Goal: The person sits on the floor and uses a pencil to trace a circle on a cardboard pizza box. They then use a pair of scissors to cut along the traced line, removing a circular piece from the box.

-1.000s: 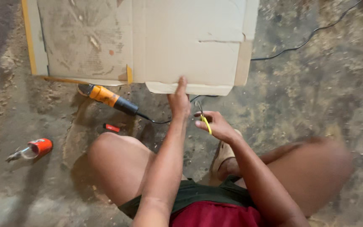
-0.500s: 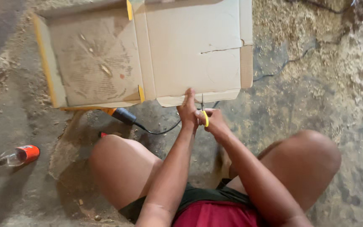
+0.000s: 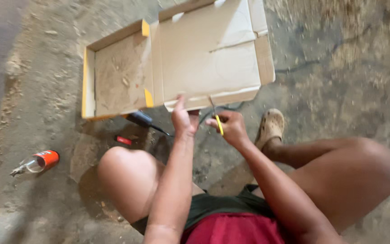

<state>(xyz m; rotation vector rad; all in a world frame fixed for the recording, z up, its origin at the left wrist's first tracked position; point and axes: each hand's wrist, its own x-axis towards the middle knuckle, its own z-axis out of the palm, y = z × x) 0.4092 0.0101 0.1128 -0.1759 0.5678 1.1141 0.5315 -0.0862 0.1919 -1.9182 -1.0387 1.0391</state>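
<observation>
**Hands at the near edge of the opened pizza box**

Left hand (image 3: 183, 118) pinches the near flap of the flattened cardboard pizza box (image 3: 204, 54), thumb and fingers pressed together on the edge and lifting that side off the floor. Your right hand (image 3: 231, 129), just beside it, is closed around a yellow-handled cutting tool (image 3: 216, 118) whose thin blade points up at the same flap; it looks like small scissors or a knife, but blur hides which.

To cut cleanly, keep the flap taut with the left hand and hold those fingers off to the side of the blade's line, since the two hands sit very close. Steady the box: only one side is raised, so it may slide on the dusty concrete.

Both forearms reach forward from between your raised knees, wrists nearly level, the left arm straight and the right bent slightly inward. Beyond the left hand, under the box's edge, lies a black power tool (image 3: 141, 119) with its cord; a small red object (image 3: 123, 140) rests nearer you on that side, and an orange-labelled bottle (image 3: 39, 161) lies well apart to the left. A tan clog (image 3: 271, 128) sits just right of the right hand.
</observation>
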